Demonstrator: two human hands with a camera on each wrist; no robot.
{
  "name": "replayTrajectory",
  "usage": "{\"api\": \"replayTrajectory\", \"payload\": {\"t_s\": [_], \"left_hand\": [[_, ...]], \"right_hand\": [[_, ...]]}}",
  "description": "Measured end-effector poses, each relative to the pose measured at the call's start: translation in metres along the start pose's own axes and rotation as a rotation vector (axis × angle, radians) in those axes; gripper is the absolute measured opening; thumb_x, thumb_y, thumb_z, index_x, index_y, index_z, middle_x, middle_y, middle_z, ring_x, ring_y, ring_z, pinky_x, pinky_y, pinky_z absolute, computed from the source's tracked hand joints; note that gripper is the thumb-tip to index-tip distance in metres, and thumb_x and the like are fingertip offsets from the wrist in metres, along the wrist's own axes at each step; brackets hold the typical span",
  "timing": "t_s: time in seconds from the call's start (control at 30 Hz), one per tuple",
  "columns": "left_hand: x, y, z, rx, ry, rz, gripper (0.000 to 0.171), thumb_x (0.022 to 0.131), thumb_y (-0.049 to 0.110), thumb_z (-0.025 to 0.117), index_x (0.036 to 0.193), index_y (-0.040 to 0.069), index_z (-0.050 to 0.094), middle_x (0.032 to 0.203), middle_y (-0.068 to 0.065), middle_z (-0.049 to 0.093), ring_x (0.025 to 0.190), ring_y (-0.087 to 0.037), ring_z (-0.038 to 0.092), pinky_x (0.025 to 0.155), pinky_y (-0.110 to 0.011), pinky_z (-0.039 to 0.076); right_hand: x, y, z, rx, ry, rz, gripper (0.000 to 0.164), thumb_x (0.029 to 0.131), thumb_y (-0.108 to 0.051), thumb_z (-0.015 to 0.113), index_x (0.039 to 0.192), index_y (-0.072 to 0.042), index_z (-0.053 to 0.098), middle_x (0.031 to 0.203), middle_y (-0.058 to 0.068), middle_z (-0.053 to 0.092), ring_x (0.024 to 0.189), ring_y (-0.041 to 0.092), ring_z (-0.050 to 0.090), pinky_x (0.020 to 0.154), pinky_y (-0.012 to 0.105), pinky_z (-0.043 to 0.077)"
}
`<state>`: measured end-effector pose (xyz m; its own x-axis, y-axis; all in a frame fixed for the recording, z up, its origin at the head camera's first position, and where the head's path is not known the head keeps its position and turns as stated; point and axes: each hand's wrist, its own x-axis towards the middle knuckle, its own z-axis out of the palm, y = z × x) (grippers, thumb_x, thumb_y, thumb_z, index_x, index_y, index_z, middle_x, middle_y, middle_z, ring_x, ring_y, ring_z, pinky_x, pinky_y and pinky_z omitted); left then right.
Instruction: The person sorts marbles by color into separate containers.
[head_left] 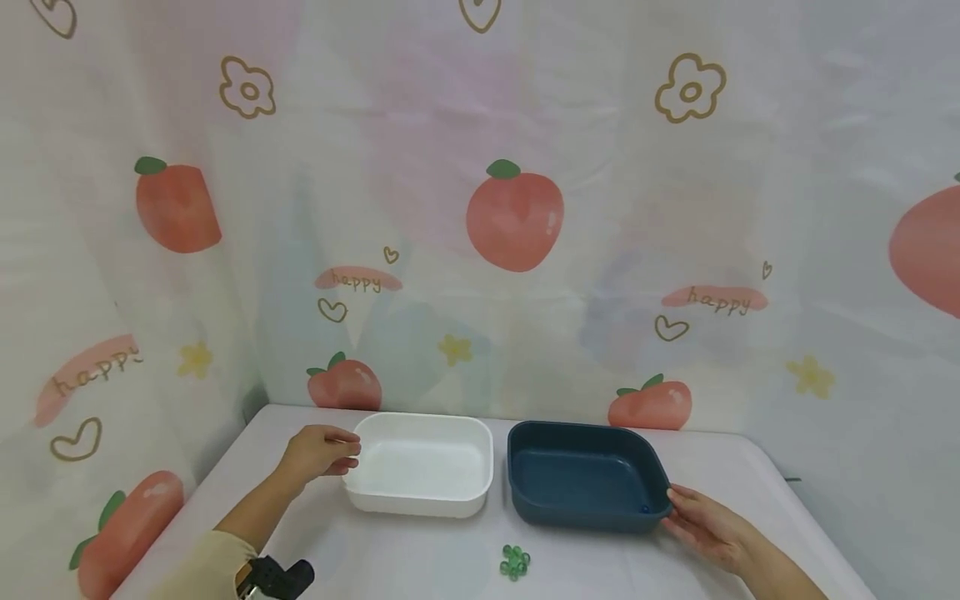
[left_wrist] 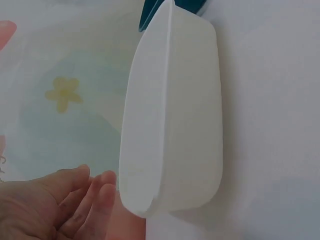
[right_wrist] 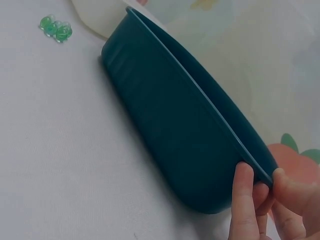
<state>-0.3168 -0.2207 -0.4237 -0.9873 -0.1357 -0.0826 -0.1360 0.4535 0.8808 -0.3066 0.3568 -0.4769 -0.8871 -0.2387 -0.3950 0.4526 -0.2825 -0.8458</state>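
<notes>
A white plastic basin (head_left: pixel 420 462) rests on the table, left of a dark blue plastic basin (head_left: pixel 581 475). My left hand (head_left: pixel 321 452) is beside the left end of the white basin; in the left wrist view its loosely bent fingers (left_wrist: pixel 102 200) stand just off the wall and hold nothing. At the right front corner of the blue basin, my right hand (head_left: pixel 708 527) pinches the rim. The right wrist view shows the thumb (right_wrist: pixel 287 187) at the rim and a finger against the outer wall. A small blue bead (head_left: pixel 646 508) lies inside the blue basin near that corner.
A small cluster of clear green beads (head_left: pixel 515 562) lies on the white tabletop (head_left: pixel 420 558) in front of the gap between the basins. Behind the table hangs a printed curtain (head_left: pixel 420 333) with fruit and flowers. A dark device (head_left: pixel 279 577) is strapped at the left forearm.
</notes>
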Motion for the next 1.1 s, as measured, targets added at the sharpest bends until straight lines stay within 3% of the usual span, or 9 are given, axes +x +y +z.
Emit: {"api": "replayTrajectory", "payload": {"t_s": [0.13, 0.23, 0.27, 0.33, 0.47, 0.53, 0.57, 0.63, 1.1], "left_hand": [[0.006, -0.005, -0.012, 0.051, 0.028, 0.022, 0.030, 0.090, 0.011, 0.071, 0.113, -0.008, 0.066, 0.093, -0.014, 0.072, 0.075, -0.018, 0.072, 0.068, -0.031, 0.063], [0.010, -0.011, -0.018, 0.075, 0.057, 0.031, 0.029, 0.090, 0.012, 0.070, 0.111, -0.008, 0.067, 0.093, -0.015, 0.072, 0.073, -0.018, 0.071, 0.066, -0.032, 0.063], [0.012, -0.014, -0.019, 0.075, 0.064, 0.034, 0.028, 0.090, 0.011, 0.070, 0.111, -0.008, 0.067, 0.094, -0.016, 0.072, 0.073, -0.018, 0.071, 0.066, -0.032, 0.063], [0.014, -0.020, -0.019, 0.080, 0.076, 0.031, 0.028, 0.091, 0.011, 0.069, 0.111, -0.008, 0.067, 0.095, -0.017, 0.071, 0.073, -0.018, 0.071, 0.065, -0.032, 0.063], [0.016, -0.032, -0.016, 0.074, 0.080, 0.012, 0.030, 0.093, 0.012, 0.067, 0.114, -0.008, 0.065, 0.100, -0.021, 0.070, 0.077, -0.019, 0.071, 0.067, -0.032, 0.063], [0.015, -0.036, -0.013, 0.068, 0.073, 0.000, 0.030, 0.093, 0.012, 0.066, 0.115, -0.008, 0.065, 0.102, -0.021, 0.070, 0.079, -0.019, 0.071, 0.069, -0.032, 0.063], [0.014, -0.037, -0.012, 0.062, 0.069, -0.004, 0.030, 0.094, 0.012, 0.066, 0.115, -0.008, 0.065, 0.102, -0.021, 0.070, 0.080, -0.019, 0.071, 0.069, -0.032, 0.063], [0.015, -0.040, -0.009, 0.051, 0.060, -0.009, 0.029, 0.094, 0.012, 0.066, 0.115, -0.008, 0.065, 0.102, -0.020, 0.070, 0.081, -0.019, 0.070, 0.070, -0.032, 0.063], [0.021, -0.048, -0.001, -0.065, -0.016, -0.105, 0.036, 0.093, 0.009, 0.066, 0.121, -0.013, 0.060, 0.111, -0.026, 0.067, 0.086, -0.023, 0.071, 0.072, -0.032, 0.063]], "right_hand": [[-0.001, 0.001, 0.001, 0.000, 0.023, -0.007, 0.079, 0.097, -0.011, 0.063, 0.148, 0.011, 0.008, 0.095, 0.003, 0.064, 0.089, 0.009, 0.065, 0.091, 0.030, 0.058], [-0.001, 0.001, 0.001, 0.001, 0.037, -0.011, 0.071, 0.098, -0.010, 0.061, 0.147, 0.011, 0.014, 0.094, 0.003, 0.064, 0.088, 0.009, 0.066, 0.090, 0.030, 0.058], [-0.001, 0.001, 0.001, 0.005, 0.031, -0.012, 0.059, 0.098, -0.011, 0.060, 0.143, 0.010, 0.027, 0.095, 0.003, 0.064, 0.088, 0.009, 0.066, 0.090, 0.030, 0.058], [-0.001, 0.002, 0.001, 0.004, 0.045, -0.014, 0.057, 0.099, -0.011, 0.058, 0.143, 0.010, 0.028, 0.094, 0.003, 0.065, 0.088, 0.010, 0.067, 0.089, 0.030, 0.058], [-0.001, 0.003, -0.001, 0.034, 0.031, -0.012, 0.014, 0.099, -0.011, 0.058, 0.111, -0.004, 0.061, 0.093, 0.004, 0.066, 0.088, 0.011, 0.068, 0.089, 0.030, 0.058], [-0.002, 0.003, -0.001, 0.052, 0.016, -0.006, 0.006, 0.099, -0.011, 0.058, 0.100, -0.011, 0.065, 0.093, 0.004, 0.066, 0.088, 0.011, 0.068, 0.089, 0.029, 0.058], [-0.002, 0.003, -0.002, 0.065, 0.003, -0.002, 0.013, 0.099, -0.011, 0.058, 0.090, -0.017, 0.065, 0.093, 0.004, 0.066, 0.088, 0.011, 0.068, 0.090, 0.029, 0.058], [-0.002, 0.003, -0.003, 0.077, -0.015, 0.005, 0.016, 0.100, -0.011, 0.057, 0.088, -0.018, 0.065, 0.093, 0.004, 0.066, 0.088, 0.011, 0.068, 0.090, 0.029, 0.058], [-0.003, 0.008, -0.005, 0.174, -0.065, 0.005, 0.017, 0.101, -0.012, 0.056, 0.090, -0.017, 0.067, 0.094, 0.002, 0.070, 0.090, 0.011, 0.068, 0.092, 0.029, 0.057]]}}
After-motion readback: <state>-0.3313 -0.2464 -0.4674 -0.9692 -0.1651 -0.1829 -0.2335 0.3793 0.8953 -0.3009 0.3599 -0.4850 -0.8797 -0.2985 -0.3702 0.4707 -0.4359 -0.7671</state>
